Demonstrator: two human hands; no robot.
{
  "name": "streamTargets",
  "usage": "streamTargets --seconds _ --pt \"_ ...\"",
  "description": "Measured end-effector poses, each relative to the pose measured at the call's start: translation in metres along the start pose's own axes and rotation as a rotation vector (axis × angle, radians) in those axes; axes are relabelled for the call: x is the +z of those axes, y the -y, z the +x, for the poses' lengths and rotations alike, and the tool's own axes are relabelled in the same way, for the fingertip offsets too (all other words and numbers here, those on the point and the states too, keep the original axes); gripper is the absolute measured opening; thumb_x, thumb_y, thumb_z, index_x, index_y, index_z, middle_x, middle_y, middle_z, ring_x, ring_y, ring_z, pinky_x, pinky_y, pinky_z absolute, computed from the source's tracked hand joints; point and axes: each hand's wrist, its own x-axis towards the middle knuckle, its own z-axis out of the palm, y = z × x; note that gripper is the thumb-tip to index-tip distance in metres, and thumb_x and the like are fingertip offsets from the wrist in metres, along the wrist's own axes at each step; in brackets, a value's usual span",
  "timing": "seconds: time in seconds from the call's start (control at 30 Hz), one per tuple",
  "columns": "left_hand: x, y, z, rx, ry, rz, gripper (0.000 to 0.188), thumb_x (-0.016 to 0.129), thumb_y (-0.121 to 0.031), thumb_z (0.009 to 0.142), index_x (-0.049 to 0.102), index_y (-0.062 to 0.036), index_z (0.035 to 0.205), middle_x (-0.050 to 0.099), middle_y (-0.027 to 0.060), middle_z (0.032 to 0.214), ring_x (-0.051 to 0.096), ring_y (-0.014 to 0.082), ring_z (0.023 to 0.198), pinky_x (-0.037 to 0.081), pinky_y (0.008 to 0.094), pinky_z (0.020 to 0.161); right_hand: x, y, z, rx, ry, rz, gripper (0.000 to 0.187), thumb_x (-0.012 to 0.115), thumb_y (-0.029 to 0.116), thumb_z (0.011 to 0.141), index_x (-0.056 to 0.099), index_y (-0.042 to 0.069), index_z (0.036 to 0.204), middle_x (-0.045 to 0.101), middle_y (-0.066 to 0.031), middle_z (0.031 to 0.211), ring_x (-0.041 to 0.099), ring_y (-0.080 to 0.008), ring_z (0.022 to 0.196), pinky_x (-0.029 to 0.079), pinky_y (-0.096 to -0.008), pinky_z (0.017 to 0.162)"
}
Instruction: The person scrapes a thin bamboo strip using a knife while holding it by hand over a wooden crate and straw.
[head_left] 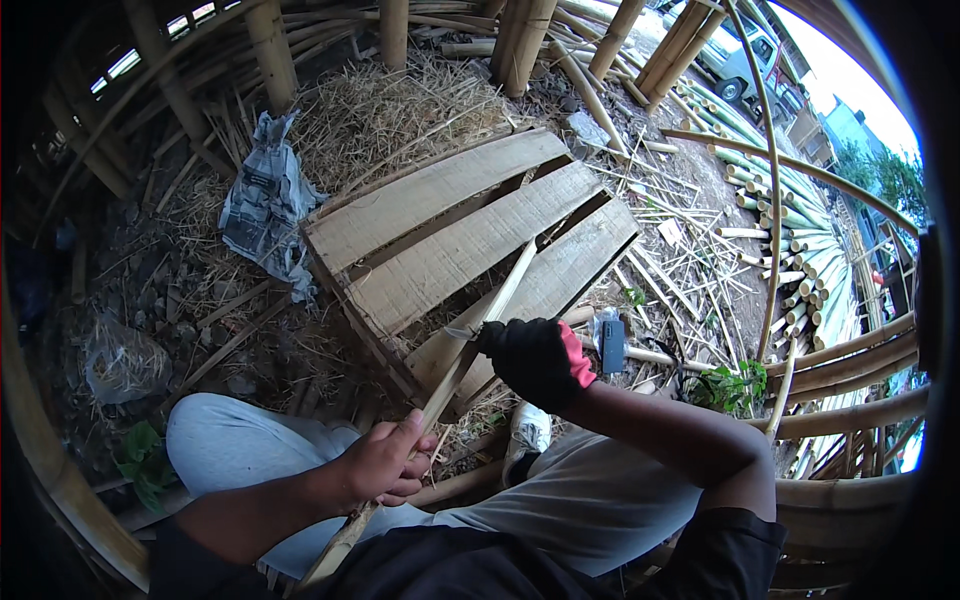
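Over slats [470, 235], strip [446, 392] diag. fwd-R

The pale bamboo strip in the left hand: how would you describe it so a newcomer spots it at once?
Start at the large, slatted wooden crate in mid-picture, then find the bare left hand just below it. The long, narrow, pale bamboo strip passes through that hand. Unlike the wide wooden planks it crosses, it is slender and held.

It was a bamboo workshop: shavings [400, 108] lay heaped at upper centre, cut poles [805, 285] at right, posts [393, 35] along the top.
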Motion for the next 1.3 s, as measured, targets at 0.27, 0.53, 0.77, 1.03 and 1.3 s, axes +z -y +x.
streamTargets --seconds 0.27,0.53,0.77,1.03,1.3 --pt "0.003 0.003 -0.01 0.032 -0.021 0.096 0.043 0.025 -0.054 0.107 0.037 -0.0154 0.091 0.031 -0.0058 0.066 0.026 0.0042 0.046 0.025 0.021 0.039 0.048 -0.133 -0.002 0.309 0.067 -0.215 0.012 0.06 0.021 0.091 0.061 0.011 0.084 0.065 -0.0091 0.061 0.069 -0.0242 0.059 0.05 -0.0373 0.048" --pt "-0.009 0.0 -0.004 0.001 0.032 0.054 0.043 0.027 -0.053 0.107 0.037 -0.0147 0.091 0.031 -0.0058 0.066 0.027 0.0038 0.046 0.026 0.0209 0.039 0.0 -0.107 0.008 0.355 0.023 -0.08 0.004 0.057 0.013 0.086 0.06 0.012 0.088 0.063 -0.0109 0.068 0.067 -0.0322 0.063 0.05 -0.045 0.053" --pt "-0.015 -0.003 0.005 0.035 0.011 0.155 0.042 0.027 -0.052 0.107 0.039 -0.0136 0.094 0.033 -0.0059 0.065 0.028 0.004 0.045 0.026 0.0219 0.039 -0.041 -0.042 0.013 0.23 0.301 0.464 0.017 0.058 0.015 0.087 0.066 0.012 0.102 0.068 -0.0137 0.08 0.069 -0.035 0.071 0.053 -0.045 0.058" --pt "-0.016 -0.001 0.012 0.051 0.0 0.223 0.044 0.027 -0.052 0.107 0.041 -0.0125 0.094 0.033 -0.0062 0.065 0.03 0.004 0.045 0.026 0.0228 0.039 -0.025 -0.058 0.026 0.163 0.671 0.881 0.03 0.048 0.03 0.1 0.065 0.006 0.094 0.067 -0.016 0.087 0.066 -0.0342 0.087 0.051 -0.0436 0.078" --pt "-0.029 0.003 0.025 0.116 -0.039 0.41 0.043 0.028 -0.051 0.108 0.041 -0.0119 0.094 0.033 -0.0065 0.065 0.03 0.004 0.046 0.026 0.0232 0.04 -0.055 -0.031 0.049 0.42 0.875 0.661 0.073 0.032 0.07 0.097 0.07 0.008 0.104 0.069 -0.0219 0.094 0.066 -0.0385 0.095 0.049 -0.0442 0.088"
